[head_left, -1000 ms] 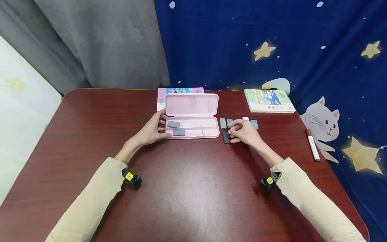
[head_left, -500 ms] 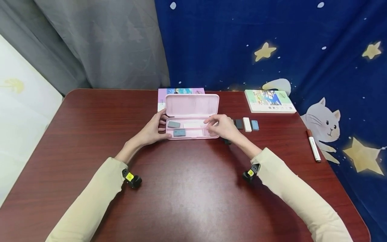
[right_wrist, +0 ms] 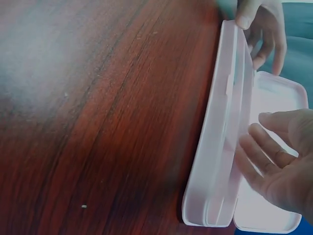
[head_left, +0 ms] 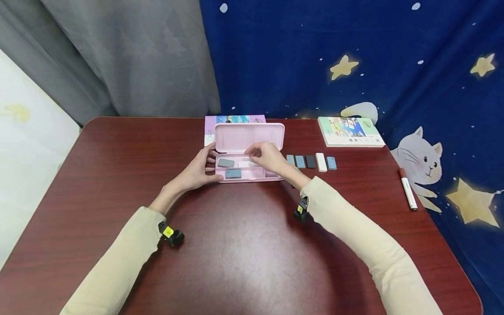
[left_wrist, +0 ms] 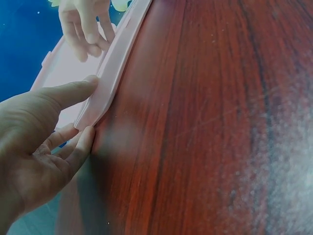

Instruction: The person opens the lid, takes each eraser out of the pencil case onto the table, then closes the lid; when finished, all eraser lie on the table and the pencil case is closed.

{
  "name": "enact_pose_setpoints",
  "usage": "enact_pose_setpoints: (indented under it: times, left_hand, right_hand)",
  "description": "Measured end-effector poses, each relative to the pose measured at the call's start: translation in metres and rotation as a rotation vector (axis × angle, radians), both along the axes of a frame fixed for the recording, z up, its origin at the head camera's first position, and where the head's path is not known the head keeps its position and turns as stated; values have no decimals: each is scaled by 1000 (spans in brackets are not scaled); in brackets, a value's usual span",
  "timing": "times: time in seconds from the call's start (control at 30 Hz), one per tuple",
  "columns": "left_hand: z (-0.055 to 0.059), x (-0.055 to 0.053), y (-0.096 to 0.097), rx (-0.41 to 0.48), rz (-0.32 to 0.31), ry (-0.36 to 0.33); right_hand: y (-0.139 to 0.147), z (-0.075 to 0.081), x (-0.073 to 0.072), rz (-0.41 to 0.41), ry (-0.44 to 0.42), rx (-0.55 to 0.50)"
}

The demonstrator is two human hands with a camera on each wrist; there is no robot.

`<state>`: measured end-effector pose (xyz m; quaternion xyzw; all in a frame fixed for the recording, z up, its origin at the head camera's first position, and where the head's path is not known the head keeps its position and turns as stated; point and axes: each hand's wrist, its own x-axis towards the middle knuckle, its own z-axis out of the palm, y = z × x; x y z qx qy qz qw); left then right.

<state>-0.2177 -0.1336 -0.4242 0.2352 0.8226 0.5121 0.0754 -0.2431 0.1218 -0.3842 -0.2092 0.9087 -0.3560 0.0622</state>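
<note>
A pink pencil case (head_left: 252,179) lies with its lid raised. My left hand (head_left: 198,168) grips its left end, thumb on the front rim (left_wrist: 100,93) and fingers round the corner. Inside, a grey eraser-like block (head_left: 226,163) lies in the back compartment and a blue-grey block (head_left: 233,173) in the front one. My right hand (head_left: 267,156) hovers over the back compartment, fingers bent, thumb close to the index fingertip. In the right wrist view, those fingers (right_wrist: 266,152) hang in front of the lid; I cannot tell whether they hold something.
Right of the case is a row of small blocks: blue (head_left: 299,162), dark (head_left: 310,162), white (head_left: 320,162) and others. A purple book (head_left: 210,131) lies behind the case. A green-and-white book (head_left: 351,131) and a marker (head_left: 408,190) are farther right.
My right hand has moved left from the row of blocks, across the case's right end, to over its middle. My left hand has stayed on the left end.
</note>
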Motion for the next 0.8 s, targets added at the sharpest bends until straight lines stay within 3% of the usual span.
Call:
enact_pose_setpoints:
  times: [0.17,0.4,0.63,0.8]
  left_hand:
    - [5,4,2,-7,-6,9]
    - [30,17,8,15,-17,-9]
    - [3,4,3,-15,-3,20]
    - [-2,2,1,4,-3,32]
  right_hand:
    - [-5,-6,-4,5,-41,68]
    - [-7,-9,-6,51,-35,120]
    - [-7,-11,-7,88,-28,146]
    - [-8,-11,-10,117,-21,177]
